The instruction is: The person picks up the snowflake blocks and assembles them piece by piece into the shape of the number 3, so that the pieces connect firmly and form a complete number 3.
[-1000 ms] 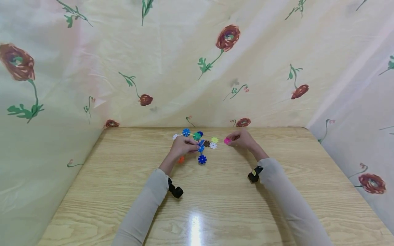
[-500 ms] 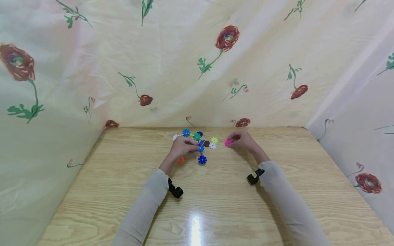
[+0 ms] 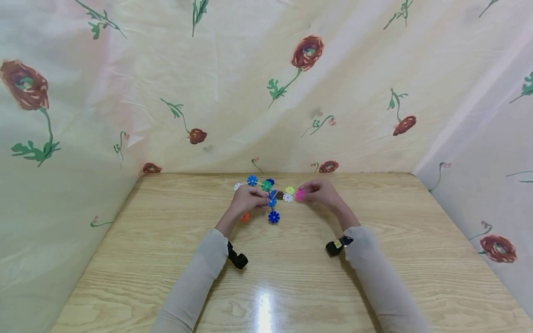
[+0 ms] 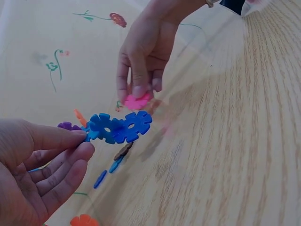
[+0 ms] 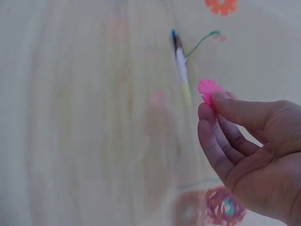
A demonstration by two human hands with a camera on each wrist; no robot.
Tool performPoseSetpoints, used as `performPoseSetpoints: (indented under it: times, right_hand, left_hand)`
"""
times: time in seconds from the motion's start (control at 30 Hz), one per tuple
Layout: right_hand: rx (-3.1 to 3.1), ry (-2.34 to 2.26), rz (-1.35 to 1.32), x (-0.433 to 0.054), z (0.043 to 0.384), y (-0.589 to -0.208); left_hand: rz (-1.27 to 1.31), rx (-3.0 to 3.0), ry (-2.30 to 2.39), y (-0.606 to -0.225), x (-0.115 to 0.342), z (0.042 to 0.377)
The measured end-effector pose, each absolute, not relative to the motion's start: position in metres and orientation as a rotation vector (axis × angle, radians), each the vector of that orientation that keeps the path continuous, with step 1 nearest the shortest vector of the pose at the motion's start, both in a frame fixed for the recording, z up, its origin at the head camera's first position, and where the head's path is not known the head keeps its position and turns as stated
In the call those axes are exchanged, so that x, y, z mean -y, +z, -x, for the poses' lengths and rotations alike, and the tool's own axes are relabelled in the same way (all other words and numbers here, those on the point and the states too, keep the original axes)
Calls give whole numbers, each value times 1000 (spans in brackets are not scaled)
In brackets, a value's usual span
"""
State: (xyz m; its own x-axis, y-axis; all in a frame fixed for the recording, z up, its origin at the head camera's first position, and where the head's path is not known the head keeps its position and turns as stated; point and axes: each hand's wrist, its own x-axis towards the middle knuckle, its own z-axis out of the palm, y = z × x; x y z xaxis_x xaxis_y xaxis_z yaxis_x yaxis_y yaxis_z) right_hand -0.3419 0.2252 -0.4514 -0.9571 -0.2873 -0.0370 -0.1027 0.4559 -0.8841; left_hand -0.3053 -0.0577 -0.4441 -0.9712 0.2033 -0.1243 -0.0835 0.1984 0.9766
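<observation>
My left hand (image 3: 247,199) pinches a blue notched snowflake disc (image 4: 102,128) between thumb and fingers. It belongs to a joined figure of such discs, with a dark blue disc (image 3: 273,217) at the near end and a green disc (image 3: 266,185) farther up. On the figure's right side a brown disc (image 3: 281,195), a white disc (image 3: 288,197) and a yellow disc (image 3: 290,190) line up. My right hand (image 3: 322,192) pinches a pink notched disc (image 5: 209,89) by its edge, close to the right of the white and yellow discs. My left fingers hide part of the figure.
An orange disc (image 3: 244,217) shows just beyond my left wrist. Another blue disc (image 3: 252,180) and a white disc (image 3: 238,186) appear behind the left hand. The wooden table (image 3: 291,277) ends at a flower-printed cloth (image 3: 233,92) at the back.
My right hand has carried the pink disc leftward, up near the white and yellow discs. The left hand and its figure have stayed in nearly the same place.
</observation>
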Motion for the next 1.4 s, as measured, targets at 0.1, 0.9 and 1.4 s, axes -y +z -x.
performPoseSetpoints:
  times: [0.1, 0.9, 1.4]
  right_hand:
    - [-2476, -1564, 337, -215, 340, -448]
    - [-2260, -1879, 338, -170, 331, -437]
    - [-2320, -1809, 341, -168, 330, -434]
  left_hand:
    - [-121, -2255, 1853, -445, 58, 306]
    - [-155, -2310, 1820, -444, 61, 308]
    - [-153, -2285, 1826, -446, 59, 309]
